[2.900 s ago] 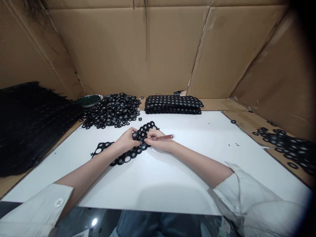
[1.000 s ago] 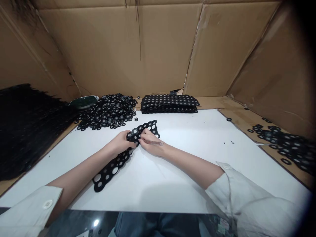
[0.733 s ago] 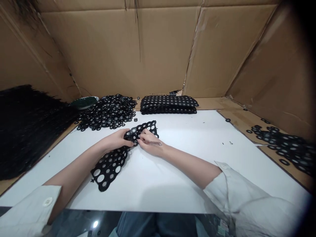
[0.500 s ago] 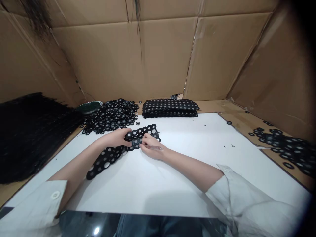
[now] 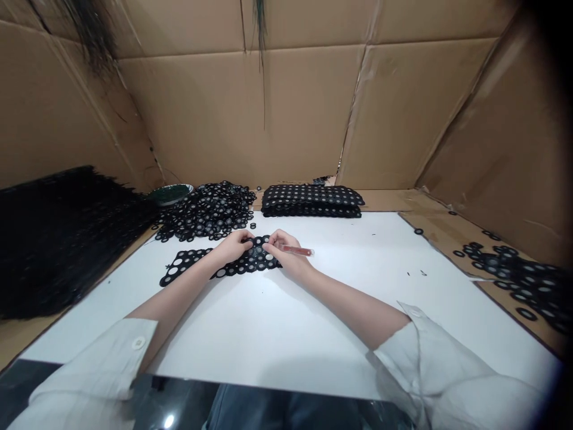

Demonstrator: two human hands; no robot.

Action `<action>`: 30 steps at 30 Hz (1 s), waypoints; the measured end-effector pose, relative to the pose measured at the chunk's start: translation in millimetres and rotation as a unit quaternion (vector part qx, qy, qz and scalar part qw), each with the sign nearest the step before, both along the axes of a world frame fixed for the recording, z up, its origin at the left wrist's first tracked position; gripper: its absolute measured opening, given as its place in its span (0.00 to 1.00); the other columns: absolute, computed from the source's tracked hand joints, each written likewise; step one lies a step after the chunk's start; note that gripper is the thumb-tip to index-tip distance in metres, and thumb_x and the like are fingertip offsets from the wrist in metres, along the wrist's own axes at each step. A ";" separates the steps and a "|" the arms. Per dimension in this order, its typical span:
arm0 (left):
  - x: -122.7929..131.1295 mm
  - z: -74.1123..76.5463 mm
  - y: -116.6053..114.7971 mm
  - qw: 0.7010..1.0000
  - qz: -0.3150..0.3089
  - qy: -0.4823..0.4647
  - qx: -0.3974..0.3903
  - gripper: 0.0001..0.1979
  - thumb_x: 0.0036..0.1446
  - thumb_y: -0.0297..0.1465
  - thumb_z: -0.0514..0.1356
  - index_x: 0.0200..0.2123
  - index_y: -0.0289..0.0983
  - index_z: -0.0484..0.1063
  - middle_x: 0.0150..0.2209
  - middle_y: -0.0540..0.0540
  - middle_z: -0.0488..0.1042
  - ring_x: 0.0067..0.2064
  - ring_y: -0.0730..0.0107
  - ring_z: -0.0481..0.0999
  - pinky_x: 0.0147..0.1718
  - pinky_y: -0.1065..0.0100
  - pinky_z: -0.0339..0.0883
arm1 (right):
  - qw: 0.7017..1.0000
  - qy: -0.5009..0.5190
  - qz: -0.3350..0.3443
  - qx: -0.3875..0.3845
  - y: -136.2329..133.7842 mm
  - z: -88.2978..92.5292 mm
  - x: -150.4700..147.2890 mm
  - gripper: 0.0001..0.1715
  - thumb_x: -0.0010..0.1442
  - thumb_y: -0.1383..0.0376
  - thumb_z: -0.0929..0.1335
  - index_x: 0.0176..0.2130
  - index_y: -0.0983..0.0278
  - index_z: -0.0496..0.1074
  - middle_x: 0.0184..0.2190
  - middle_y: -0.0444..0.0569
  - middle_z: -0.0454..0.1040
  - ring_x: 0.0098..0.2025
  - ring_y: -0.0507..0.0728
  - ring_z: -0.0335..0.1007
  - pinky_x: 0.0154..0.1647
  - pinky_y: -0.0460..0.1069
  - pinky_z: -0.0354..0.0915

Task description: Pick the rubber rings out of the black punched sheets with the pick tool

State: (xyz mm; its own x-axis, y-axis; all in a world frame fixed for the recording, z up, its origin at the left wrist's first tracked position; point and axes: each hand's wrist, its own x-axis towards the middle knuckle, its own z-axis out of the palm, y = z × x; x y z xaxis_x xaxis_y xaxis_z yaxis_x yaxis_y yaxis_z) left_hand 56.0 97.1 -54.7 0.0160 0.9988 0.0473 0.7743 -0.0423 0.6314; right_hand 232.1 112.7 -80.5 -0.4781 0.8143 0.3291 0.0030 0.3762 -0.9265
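A strip of joined black rings (image 5: pixel 257 258) lies in front of me on the white board, its left part reaching out past my left forearm. My left hand (image 5: pixel 233 246) pinches the strip's far edge between thumb and fingers. Close by on the right, my right hand (image 5: pixel 286 255) has its thumb and forefinger closed at the same far edge. A slender tool with a see-through, reddish handle (image 5: pixel 296 250) sticks out to the right from that hand; its tip is hidden.
Loose black rings form a heap (image 5: pixel 208 209) at the back left, beside a green-filled dish (image 5: pixel 170 194). Black bristly strands (image 5: pixel 67 245) lie far left. Stacked ring mats (image 5: pixel 313 200) sit at the back. More rings (image 5: pixel 514 269) lie right, on cardboard (image 5: pixel 447 224).
The strip's raised, folded part has come down, and the strip lies flatter and straighter. My left hand has moved right and to the strip's far edge; my right hand has shifted slightly right.
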 end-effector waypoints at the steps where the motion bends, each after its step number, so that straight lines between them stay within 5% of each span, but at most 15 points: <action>1: -0.4 0.6 -2.6 1.000 -0.007 -0.009 0.000 0.13 0.46 0.37 0.52 0.33 0.36 0.68 0.34 0.47 0.72 0.39 0.64 0.70 0.40 0.66 0.60 | 1.000 -0.001 -0.010 -0.005 1.1 0.1 0.8 0.13 0.49 0.57 0.65 0.25 0.63 0.61 0.19 0.39 0.58 0.21 0.48 0.52 0.21 0.44 0.49; 9: 0.2 -1.6 -6.2 0.998 -0.030 -0.030 0.044 0.15 0.50 0.43 0.51 0.27 0.36 0.67 0.29 0.48 0.71 0.35 0.66 0.68 0.38 0.67 0.60 | 1.000 -0.016 0.017 0.016 3.3 -4.1 3.2 0.12 0.53 0.59 0.61 0.32 0.64 0.66 0.27 0.44 0.67 0.28 0.50 0.61 0.29 0.46 0.57; 19: 2.5 -2.8 -10.9 0.998 -0.047 -0.001 0.049 0.11 0.50 0.33 0.48 0.33 0.37 0.67 0.35 0.47 0.72 0.39 0.64 0.69 0.40 0.65 0.60 | 1.000 -0.010 0.001 -0.022 7.1 -10.2 1.5 0.06 0.51 0.62 0.60 0.30 0.62 0.55 0.24 0.40 0.63 0.25 0.49 0.59 0.26 0.45 0.54; 23: 3.9 -8.6 -8.1 0.997 -0.029 -0.022 0.064 0.11 0.48 0.32 0.50 0.33 0.37 0.68 0.36 0.47 0.73 0.39 0.64 0.70 0.42 0.65 0.60 | 0.999 -0.033 -0.003 -0.002 7.4 -9.5 2.2 0.07 0.50 0.62 0.61 0.30 0.62 0.55 0.23 0.39 0.60 0.24 0.49 0.56 0.24 0.44 0.52; 30: 25.5 -12.5 -12.0 0.990 0.076 0.079 0.087 0.13 0.51 0.37 0.49 0.29 0.36 0.69 0.35 0.42 0.73 0.41 0.58 0.68 0.44 0.58 0.56 | 0.994 -0.086 -0.022 0.059 7.5 -12.5 0.4 0.05 0.51 0.65 0.58 0.30 0.61 0.51 0.21 0.37 0.55 0.22 0.49 0.52 0.23 0.44 0.50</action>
